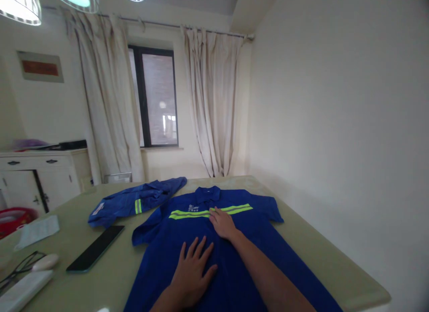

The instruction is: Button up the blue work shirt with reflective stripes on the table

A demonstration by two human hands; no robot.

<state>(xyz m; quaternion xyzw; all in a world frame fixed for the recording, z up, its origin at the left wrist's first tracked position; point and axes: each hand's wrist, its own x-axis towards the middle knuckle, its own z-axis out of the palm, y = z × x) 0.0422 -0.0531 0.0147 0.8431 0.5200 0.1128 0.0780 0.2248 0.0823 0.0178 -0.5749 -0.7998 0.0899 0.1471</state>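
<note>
A blue short-sleeved work shirt (pixel 248 240) lies spread face up on the table, its collar at the far end. A yellow and grey reflective stripe (pixel 187 214) crosses its chest below some white lettering. My left hand (pixel 194 271) rests on the lower front of the shirt with its fingers spread. Farther up, my right hand (pixel 223 222) lies on the chest at the middle of the stripe, fingers stretched out. Neither hand grips the cloth. Left of the shirt's collar is another blue garment (pixel 124 202), folded, with a short reflective band.
A black phone (pixel 96 249) lies on the pale green table (pixel 335 258). Further left are glasses (pixel 23 267), a white mouse-shaped object (pixel 46 262), a long white object (pixel 25 289) and a pale sheet (pixel 38 231). A wall (pixel 351 124) runs along the right side.
</note>
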